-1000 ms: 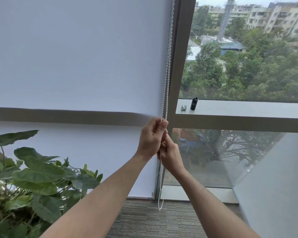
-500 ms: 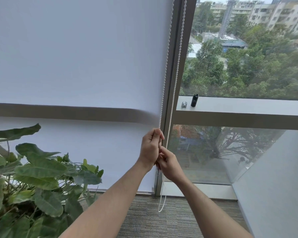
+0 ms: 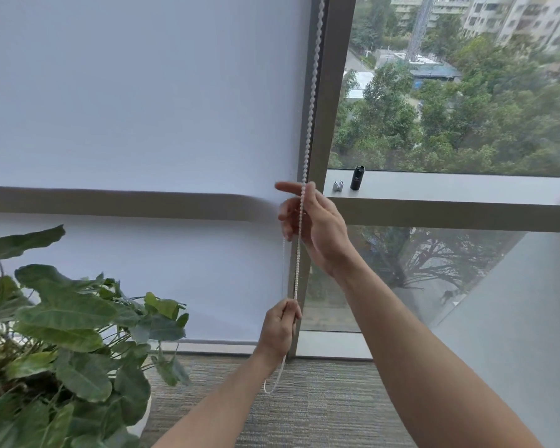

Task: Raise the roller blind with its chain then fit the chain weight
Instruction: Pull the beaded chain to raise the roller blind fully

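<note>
Beside the window frame (image 3: 328, 124) we haul the chain (image 3: 307, 130): left hand (image 3: 280, 328) clenched on it, right hand (image 3: 314, 224) released; next regrip higher.

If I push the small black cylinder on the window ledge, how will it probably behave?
The black cylinder stands upright on the ledge and looks taller than wide, so a push near its top would probably tip it. Once on its side, its round shape would likely let it roll. It looks small, so probably light.
</note>
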`<move>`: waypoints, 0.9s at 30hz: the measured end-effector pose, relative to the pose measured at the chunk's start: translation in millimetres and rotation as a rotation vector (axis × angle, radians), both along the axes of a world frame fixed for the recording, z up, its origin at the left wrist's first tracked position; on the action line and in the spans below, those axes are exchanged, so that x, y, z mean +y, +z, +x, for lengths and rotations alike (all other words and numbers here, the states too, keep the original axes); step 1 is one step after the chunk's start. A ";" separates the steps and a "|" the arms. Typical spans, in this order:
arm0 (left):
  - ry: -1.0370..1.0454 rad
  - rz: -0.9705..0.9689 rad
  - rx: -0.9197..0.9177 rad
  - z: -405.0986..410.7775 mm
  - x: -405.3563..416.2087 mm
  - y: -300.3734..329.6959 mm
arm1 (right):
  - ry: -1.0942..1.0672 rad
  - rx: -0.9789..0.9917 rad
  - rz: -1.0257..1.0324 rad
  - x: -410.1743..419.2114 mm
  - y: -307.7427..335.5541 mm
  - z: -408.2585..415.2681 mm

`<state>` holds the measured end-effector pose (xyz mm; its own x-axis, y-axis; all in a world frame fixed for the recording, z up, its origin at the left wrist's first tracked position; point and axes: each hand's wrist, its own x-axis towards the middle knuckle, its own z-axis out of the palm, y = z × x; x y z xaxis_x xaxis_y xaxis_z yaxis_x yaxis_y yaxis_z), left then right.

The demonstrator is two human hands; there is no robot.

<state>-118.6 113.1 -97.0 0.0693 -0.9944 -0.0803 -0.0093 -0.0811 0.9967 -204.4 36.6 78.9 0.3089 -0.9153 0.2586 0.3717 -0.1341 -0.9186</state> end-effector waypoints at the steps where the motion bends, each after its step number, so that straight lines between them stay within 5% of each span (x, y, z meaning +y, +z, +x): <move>1: 0.002 0.009 0.001 -0.3 2.0 -2.8 | -0.024 -0.036 -0.003 0.9 3.5 5.5; 5: 0.004 0.012 -0.016 0.6 3.5 -3.3 | -0.177 -0.110 -0.041 5.9 -1.0 17.4; 11: -0.069 -0.032 -0.148 6.5 4.8 -2.2 | -0.464 0.055 -0.239 12.3 -10.4 24.2; 21: -0.246 0.081 -0.301 18.9 8.8 -25.2 | -0.585 0.300 -0.265 20.7 -58.8 12.3; 27: -0.107 0.050 -0.140 30.0 -8.1 3.3 | -0.578 0.331 -0.236 28.2 -74.1 16.9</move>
<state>-88.6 105.0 -93.7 -0.0224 -0.9917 -0.1270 -0.1589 -0.1218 0.9797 -187.4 64.7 4.9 -0.1127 -0.8875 0.4469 -0.1128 -0.4354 -0.8931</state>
